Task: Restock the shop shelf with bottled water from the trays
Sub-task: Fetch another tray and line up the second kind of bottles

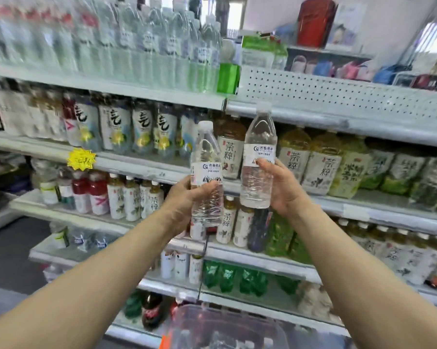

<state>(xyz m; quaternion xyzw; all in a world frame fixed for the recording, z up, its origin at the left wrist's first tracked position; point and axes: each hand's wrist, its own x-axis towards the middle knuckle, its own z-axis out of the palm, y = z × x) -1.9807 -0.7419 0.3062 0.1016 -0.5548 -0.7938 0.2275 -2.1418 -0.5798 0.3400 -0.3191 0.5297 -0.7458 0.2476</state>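
Single head-worn wide-angle view, facing forward and slightly down at white metal shop shelving close in front; edges blurred. Forearms enter from the bottom corners. Mid-frame, left hand grips left clear plastic water bottle, right hand grips right clear plastic water bottle. Translucent plastic tray at bottom edge, nearest the lens.
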